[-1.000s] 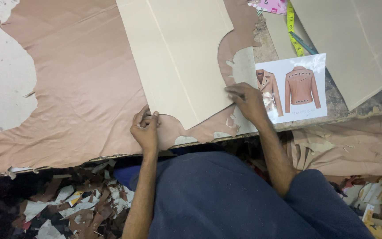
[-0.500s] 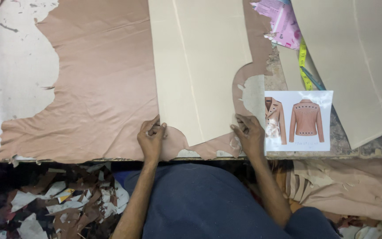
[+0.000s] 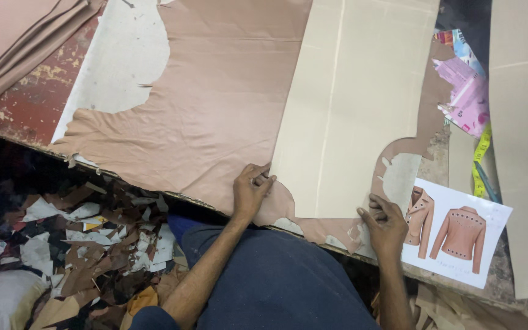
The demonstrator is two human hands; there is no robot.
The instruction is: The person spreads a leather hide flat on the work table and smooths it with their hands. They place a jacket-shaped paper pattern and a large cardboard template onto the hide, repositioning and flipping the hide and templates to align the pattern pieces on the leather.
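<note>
Head view. One tan leather sheet (image 3: pixel 209 104) lies flat on the workbench (image 3: pixel 25 104). One cream card pattern (image 3: pixel 355 104) rests on top of it, its lower edge near the bench edge. Left hand (image 3: pixel 252 192): fingers curled together, pinching the pattern's lower left corner. Right hand (image 3: pixel 386 226): fingers spread, pressed flat at the pattern's lower right corner. One printed sheet (image 3: pixel 459 235) showing two jackets lies just right of that hand. One yellow tape measure (image 3: pixel 480 160) above it. Offcuts (image 3: pixel 93 244) scattered on floor, uncounted.
</note>
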